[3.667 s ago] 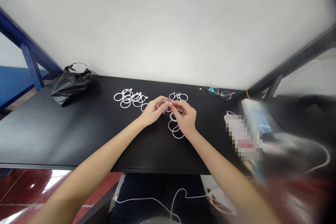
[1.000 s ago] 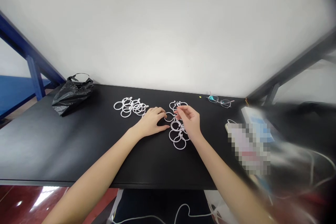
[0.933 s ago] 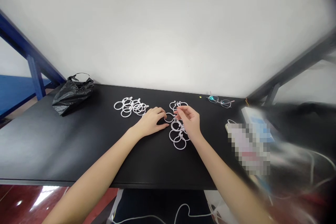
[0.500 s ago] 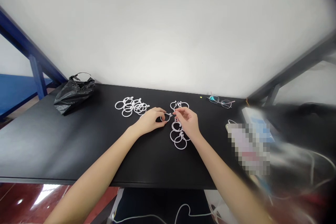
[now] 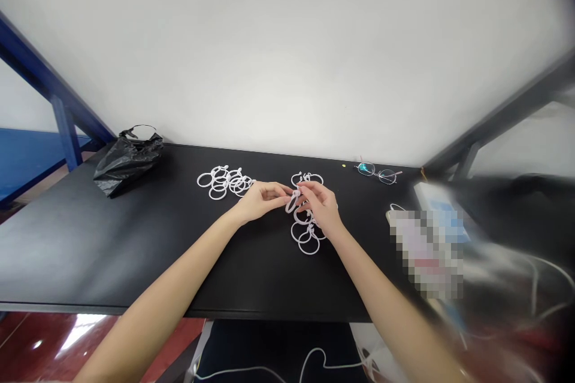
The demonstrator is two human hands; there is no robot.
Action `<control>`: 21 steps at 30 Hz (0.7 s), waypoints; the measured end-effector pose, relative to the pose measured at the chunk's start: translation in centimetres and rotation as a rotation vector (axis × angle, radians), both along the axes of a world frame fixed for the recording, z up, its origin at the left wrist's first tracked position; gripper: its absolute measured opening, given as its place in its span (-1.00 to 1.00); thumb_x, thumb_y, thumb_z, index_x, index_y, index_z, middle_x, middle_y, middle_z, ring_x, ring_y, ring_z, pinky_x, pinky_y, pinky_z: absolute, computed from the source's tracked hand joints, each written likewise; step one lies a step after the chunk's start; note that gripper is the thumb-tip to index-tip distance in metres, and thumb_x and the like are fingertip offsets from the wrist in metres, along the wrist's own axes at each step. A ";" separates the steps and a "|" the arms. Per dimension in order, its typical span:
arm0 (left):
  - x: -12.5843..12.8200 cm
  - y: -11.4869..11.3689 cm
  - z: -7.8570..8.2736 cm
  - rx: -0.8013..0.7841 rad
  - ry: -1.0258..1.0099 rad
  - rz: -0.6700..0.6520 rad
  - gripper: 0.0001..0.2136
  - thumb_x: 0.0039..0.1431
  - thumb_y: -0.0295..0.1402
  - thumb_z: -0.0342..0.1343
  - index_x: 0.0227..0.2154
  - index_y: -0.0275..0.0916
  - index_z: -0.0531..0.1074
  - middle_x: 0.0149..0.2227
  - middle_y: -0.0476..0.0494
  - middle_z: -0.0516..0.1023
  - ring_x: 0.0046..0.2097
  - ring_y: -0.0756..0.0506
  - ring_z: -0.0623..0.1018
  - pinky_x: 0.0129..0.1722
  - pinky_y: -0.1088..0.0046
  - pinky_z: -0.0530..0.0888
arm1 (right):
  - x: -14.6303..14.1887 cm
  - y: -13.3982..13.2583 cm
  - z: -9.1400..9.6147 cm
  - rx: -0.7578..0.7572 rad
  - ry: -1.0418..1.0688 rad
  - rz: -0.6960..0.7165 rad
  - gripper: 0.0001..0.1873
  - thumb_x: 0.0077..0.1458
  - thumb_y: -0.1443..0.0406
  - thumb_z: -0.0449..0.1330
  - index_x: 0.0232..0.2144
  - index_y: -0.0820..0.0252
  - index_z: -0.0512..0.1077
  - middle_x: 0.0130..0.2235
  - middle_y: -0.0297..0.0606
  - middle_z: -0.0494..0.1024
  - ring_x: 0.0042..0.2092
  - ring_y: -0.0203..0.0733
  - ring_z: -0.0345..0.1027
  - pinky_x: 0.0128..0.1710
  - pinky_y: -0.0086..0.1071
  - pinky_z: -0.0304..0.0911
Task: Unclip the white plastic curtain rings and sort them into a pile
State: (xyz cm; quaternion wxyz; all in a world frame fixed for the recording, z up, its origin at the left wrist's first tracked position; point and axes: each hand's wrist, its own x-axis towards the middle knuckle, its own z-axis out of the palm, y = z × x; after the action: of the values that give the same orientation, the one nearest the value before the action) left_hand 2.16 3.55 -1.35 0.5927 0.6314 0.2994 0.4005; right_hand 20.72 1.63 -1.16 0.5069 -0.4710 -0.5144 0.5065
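On the black table [image 5: 135,239] my two hands meet over a cluster of white plastic rings. My left hand [image 5: 258,200] pinches one white ring [image 5: 293,200] from the left, fingers closed. My right hand [image 5: 321,209] grips the same ring from the right, fingers curled. Below and under my right hand lies a chain of joined rings [image 5: 308,239]. A few more rings [image 5: 308,179] sit just beyond my fingers. A loose pile of rings [image 5: 224,182] lies to the left of my left hand.
A crumpled black plastic bag [image 5: 128,158] sits at the table's far left. Eyeglasses [image 5: 376,173] lie at the far right by the white wall. A blurred box [image 5: 426,245] and white cables [image 5: 539,287] crowd the right edge. Blue frame bars [image 5: 58,114] stand left.
Both hands have lifted a ring off the table and brought it between their fingertips; half a second ago the left hand was pressing it flat on the table.
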 end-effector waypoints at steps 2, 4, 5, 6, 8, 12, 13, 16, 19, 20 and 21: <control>0.4 -0.2 -0.4 0.005 0.009 -0.016 -0.78 0.05 -0.23 0.30 -0.43 -0.32 0.53 -0.10 -0.28 0.58 -0.18 -0.12 0.61 -0.12 0.31 0.54 | -0.1 0.0 -0.3 -0.009 -0.014 -0.007 -0.62 -0.06 0.03 0.33 -0.28 0.18 0.50 -0.40 -0.26 0.55 -0.41 -0.19 0.47 -0.47 -0.31 0.49; 0.7 -0.3 -0.8 0.017 0.020 -0.026 -0.76 0.02 -0.23 0.32 -0.43 -0.34 0.54 -0.11 -0.29 0.57 -0.20 -0.12 0.62 -0.13 0.31 0.55 | -0.1 0.0 -0.7 0.004 -0.048 -0.013 -0.63 -0.10 0.06 0.36 -0.30 0.19 0.50 -0.39 -0.24 0.57 -0.38 -0.15 0.51 -0.42 -0.28 0.51; 0.9 -0.4 -0.9 0.018 0.021 -0.024 -0.76 0.02 -0.23 0.32 -0.42 -0.34 0.54 -0.11 -0.29 0.57 -0.20 -0.13 0.62 -0.11 0.30 0.55 | -0.2 0.0 -0.9 0.015 -0.055 -0.019 -0.64 -0.11 0.08 0.37 -0.31 0.19 0.51 -0.38 -0.23 0.58 -0.37 -0.13 0.52 -0.39 -0.27 0.52; 0.9 -0.4 -0.9 0.013 0.016 -0.020 -0.76 0.01 -0.24 0.33 -0.41 -0.35 0.53 -0.12 -0.29 0.57 -0.18 -0.14 0.62 -0.08 0.29 0.54 | -0.2 0.0 -1.0 0.024 -0.049 -0.026 -0.65 -0.11 0.08 0.38 -0.33 0.19 0.51 -0.37 -0.22 0.58 -0.35 -0.12 0.53 -0.37 -0.26 0.52; 0.9 -0.4 -0.9 -0.009 0.001 -0.010 -0.77 0.01 -0.26 0.33 -0.39 -0.34 0.51 -0.13 -0.28 0.58 -0.16 -0.14 0.62 -0.05 0.27 0.54 | -0.1 0.0 -1.1 0.032 -0.009 -0.032 -0.66 -0.12 0.10 0.40 -0.35 0.19 0.51 -0.37 -0.21 0.60 -0.33 -0.10 0.54 -0.31 -0.23 0.53; 0.8 -0.2 -0.8 -0.080 -0.044 0.014 -0.76 0.00 -0.30 0.34 -0.45 -0.32 0.40 -0.17 -0.25 0.60 -0.18 -0.12 0.62 -0.07 0.26 0.54 | 0.0 -0.1 -0.6 0.030 0.005 0.013 -0.67 -0.15 0.11 0.42 -0.38 0.20 0.54 -0.37 -0.19 0.62 -0.30 -0.07 0.55 -0.22 -0.16 0.52; 0.7 -0.2 -0.9 -0.093 -0.057 0.021 -0.74 -0.01 -0.31 0.34 -0.46 -0.31 0.36 -0.18 -0.25 0.61 -0.19 -0.11 0.63 -0.08 0.27 0.54 | 0.0 -0.2 -0.4 0.043 -0.011 0.017 -0.68 -0.15 0.10 0.42 -0.40 0.20 0.55 -0.36 -0.18 0.62 -0.29 -0.06 0.54 -0.21 -0.16 0.51; 0.8 -0.1 -1.1 -0.110 -0.094 0.049 -0.67 -0.03 -0.32 0.36 -0.46 -0.28 0.25 -0.17 -0.23 0.62 -0.21 -0.09 0.63 -0.11 0.30 0.54 | -0.1 -0.4 -0.2 0.102 -0.036 0.010 -0.72 -0.13 0.10 0.41 -0.44 0.18 0.57 -0.32 -0.17 0.62 -0.26 -0.07 0.53 -0.20 -0.18 0.50; 0.9 0.0 -1.4 -0.138 -0.131 0.095 -0.59 -0.07 -0.33 0.39 -0.43 -0.24 0.18 -0.19 -0.20 0.62 -0.24 -0.07 0.64 -0.18 0.35 0.54 | -0.2 -0.4 -0.2 0.119 -0.032 0.020 -0.75 -0.13 0.14 0.42 -0.43 0.17 0.58 -0.30 -0.17 0.62 -0.27 -0.10 0.53 -0.20 -0.19 0.49; 0.9 0.0 -1.5 -0.152 -0.139 0.105 -0.57 -0.08 -0.33 0.39 -0.42 -0.24 0.16 -0.21 -0.18 0.63 -0.25 -0.08 0.64 -0.19 0.36 0.54 | -0.2 -0.3 -0.2 0.119 -0.029 0.020 -0.76 -0.14 0.15 0.42 -0.42 0.17 0.59 -0.31 -0.18 0.61 -0.28 -0.10 0.53 -0.21 -0.19 0.49; 0.9 0.0 -1.5 -0.164 -0.142 0.112 -0.56 -0.08 -0.33 0.40 -0.42 -0.23 0.15 -0.23 -0.17 0.64 -0.26 -0.08 0.65 -0.20 0.36 0.54 | -0.3 -0.3 -0.3 0.118 -0.027 0.020 -0.76 -0.15 0.16 0.43 -0.42 0.18 0.59 -0.33 -0.18 0.61 -0.28 -0.10 0.53 -0.22 -0.19 0.49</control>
State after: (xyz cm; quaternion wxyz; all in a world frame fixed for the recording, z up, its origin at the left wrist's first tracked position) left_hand 3.04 3.59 -2.88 0.6385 0.5333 0.3234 0.4509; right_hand 20.46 1.36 -1.45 0.5218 -0.4420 -0.5550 0.4736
